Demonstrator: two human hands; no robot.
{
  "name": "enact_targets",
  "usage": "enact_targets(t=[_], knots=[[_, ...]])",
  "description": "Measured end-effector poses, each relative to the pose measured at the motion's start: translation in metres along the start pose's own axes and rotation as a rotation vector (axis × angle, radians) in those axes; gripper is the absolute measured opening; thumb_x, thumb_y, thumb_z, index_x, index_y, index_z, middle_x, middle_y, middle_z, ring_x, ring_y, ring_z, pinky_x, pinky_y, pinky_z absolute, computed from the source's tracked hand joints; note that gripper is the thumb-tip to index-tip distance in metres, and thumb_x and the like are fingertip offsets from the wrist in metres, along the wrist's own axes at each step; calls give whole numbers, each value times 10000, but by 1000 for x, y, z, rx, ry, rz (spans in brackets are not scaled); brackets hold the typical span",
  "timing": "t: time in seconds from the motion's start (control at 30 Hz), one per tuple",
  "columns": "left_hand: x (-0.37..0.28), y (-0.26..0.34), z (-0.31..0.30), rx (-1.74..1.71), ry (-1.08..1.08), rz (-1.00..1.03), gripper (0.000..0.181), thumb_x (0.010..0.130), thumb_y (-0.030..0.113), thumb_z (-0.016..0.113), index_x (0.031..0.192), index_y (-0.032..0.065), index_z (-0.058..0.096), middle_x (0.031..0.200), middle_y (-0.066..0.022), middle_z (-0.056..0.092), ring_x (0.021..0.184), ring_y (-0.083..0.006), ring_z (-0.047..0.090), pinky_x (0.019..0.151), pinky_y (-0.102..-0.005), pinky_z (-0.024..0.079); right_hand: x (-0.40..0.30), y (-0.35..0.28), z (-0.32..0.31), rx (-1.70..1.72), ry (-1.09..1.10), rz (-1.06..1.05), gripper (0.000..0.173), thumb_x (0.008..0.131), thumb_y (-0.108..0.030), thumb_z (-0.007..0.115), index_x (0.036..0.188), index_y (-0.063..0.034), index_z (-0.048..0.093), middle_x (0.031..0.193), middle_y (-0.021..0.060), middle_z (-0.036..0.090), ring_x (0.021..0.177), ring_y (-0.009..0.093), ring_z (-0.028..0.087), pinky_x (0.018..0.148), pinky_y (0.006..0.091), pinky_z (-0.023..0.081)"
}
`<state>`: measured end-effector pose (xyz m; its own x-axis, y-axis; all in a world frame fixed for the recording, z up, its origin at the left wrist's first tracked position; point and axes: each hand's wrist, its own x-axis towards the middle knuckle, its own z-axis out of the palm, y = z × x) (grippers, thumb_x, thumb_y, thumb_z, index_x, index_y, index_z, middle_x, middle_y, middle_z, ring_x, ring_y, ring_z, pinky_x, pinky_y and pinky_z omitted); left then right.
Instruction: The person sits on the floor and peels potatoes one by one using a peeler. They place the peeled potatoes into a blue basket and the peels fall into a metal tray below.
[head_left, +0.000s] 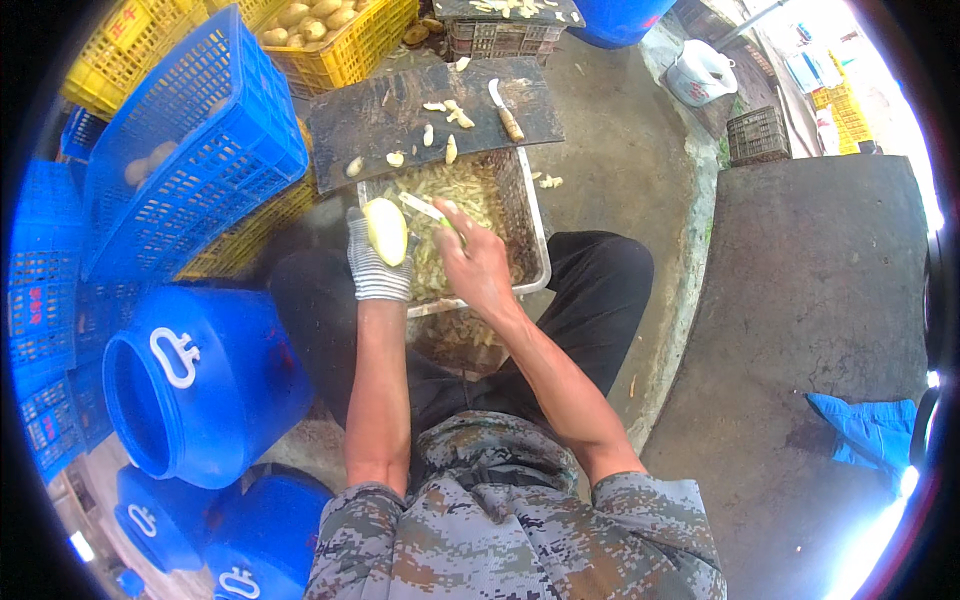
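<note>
My left hand (379, 255), in a striped knit glove, holds a peeled, pale yellow potato (387, 232) upright over the left side of a plastic crate (538, 232) filled with peelings (442, 187). Bare, my right hand (476, 259) grips a peeler (424, 208) with a green handle, its tip just right of the potato and apart from it. Beyond the crate lies a dark wooden board (420, 94). On it rest a knife (506, 112) with a curved blade and wooden handle, and several pale scraps (457, 114).
At the left stand a blue plastic crate (217, 165), a yellow crate of potatoes (337, 56) and blue barrels (225, 382). A white bucket (699, 75) sits at the upper right. A raised concrete edge (686, 300) runs along the right side, with a blue cloth (870, 431) beyond.
</note>
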<state>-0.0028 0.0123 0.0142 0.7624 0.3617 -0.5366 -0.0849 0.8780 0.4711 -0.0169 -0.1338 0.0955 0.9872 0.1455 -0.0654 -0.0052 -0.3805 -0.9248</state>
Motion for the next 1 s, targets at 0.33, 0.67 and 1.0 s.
enact_targets(t=[0.33,0.67,1.0], knots=[[20,8,-11,262,121,103,394,978,383,432,1062,39,605,927,-119,661,788,-265,653,677,-381,559,-62,10,11,-158,-159,32,417,892,-154,564,1304,-101,598,689,247,626,613,354,640,656,430,511],[22,-13,-11,51,-110,-17,494,995,470,388,1173,52,583,1082,-138,653,950,-282,634,860,-405,519,14,17,24,-18,23,-61,420,906,-175,530,1318,-120,587,844,237,682,695,312,660,688,420,515],[15,-9,-18,180,-17,31,438,989,459,467,1065,40,569,957,-126,645,878,-297,632,717,-445,549,-66,26,12,-60,-43,-69,414,886,-137,582,1299,-113,605,714,226,642,640,331,652,661,416,506]])
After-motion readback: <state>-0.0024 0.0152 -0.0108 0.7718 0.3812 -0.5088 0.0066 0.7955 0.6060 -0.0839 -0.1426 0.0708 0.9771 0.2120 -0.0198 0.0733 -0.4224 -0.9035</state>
